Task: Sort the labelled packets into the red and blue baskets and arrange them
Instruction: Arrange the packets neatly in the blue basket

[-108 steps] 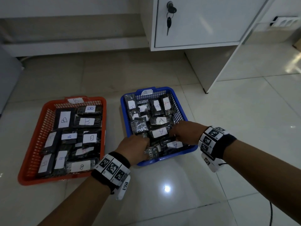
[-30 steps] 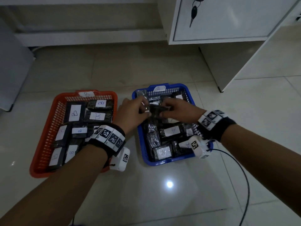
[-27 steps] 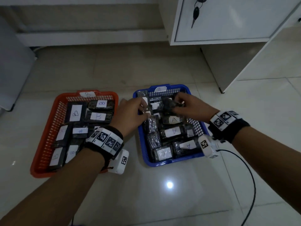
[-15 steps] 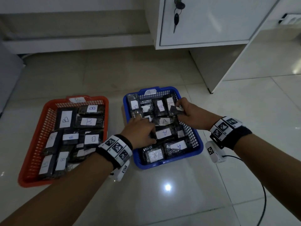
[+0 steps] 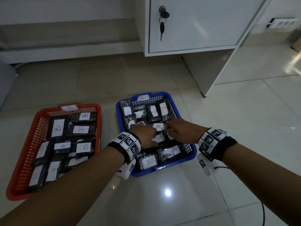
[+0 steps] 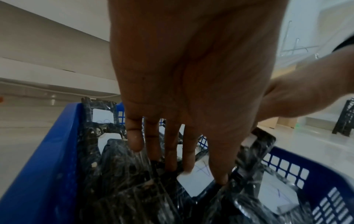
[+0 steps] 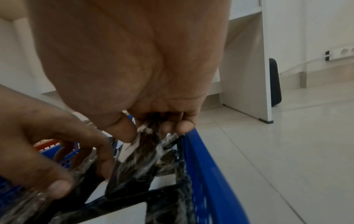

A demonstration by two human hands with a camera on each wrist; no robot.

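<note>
The blue basket [image 5: 118,115] holds several black wrapped packets [image 5: 162,110] with white "A" labels. Left of it, the red basket [image 5: 32,144] holds several "B" packets [image 5: 80,129]. Both hands are in the middle of the blue basket. My left hand [image 5: 145,137] has straight fingers pushed down between packets [image 6: 178,163]. My right hand [image 5: 175,129] pinches one black packet [image 7: 134,163] on edge between thumb and fingers [image 7: 151,130]. The left hand is close beside it.
Behind the baskets a white cabinet stands on the tiled floor, with a key [image 5: 162,28] in its door. Its side panel [image 5: 203,93] comes down right of the blue basket. A socket strip [image 5: 283,22] is far right. A cable [image 5: 262,214] lies near my right arm.
My right hand came back from the far right of the blue basket to its middle. My left hand stayed in the middle among the packets.
</note>
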